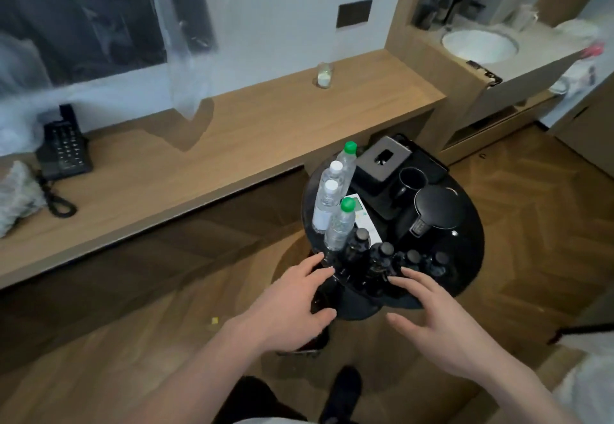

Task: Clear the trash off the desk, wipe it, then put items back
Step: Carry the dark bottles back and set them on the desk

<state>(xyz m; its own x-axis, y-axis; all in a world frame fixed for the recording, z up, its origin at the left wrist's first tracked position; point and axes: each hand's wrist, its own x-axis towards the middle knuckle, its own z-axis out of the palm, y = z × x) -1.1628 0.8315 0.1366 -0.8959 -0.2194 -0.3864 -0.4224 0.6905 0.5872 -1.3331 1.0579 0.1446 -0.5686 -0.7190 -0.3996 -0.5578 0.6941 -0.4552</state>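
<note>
Bottles and hotel amenities crowd a round black tray that stands on a low stool beside the long wooden table, off its surface. From the head view, the left hand reaches to the tray's near left edge, fingers spread and loosely curled, and the right hand hovers at the near right edge, open with fingers splayed; neither clearly grips anything yet. The table looks mostly bare apart from a black telephone, a crumpled cloth at its left end and a drinking glass near the wall, so the step in hand is probably returning items. Four clear water bottles stand tall and close together behind the small dark bottles, with a black kettle, mug and tissue box beyond. To do it well, both hands should seat under opposite rims and lift level and slowly, since the upright bottles would topple with any tilt.
</note>
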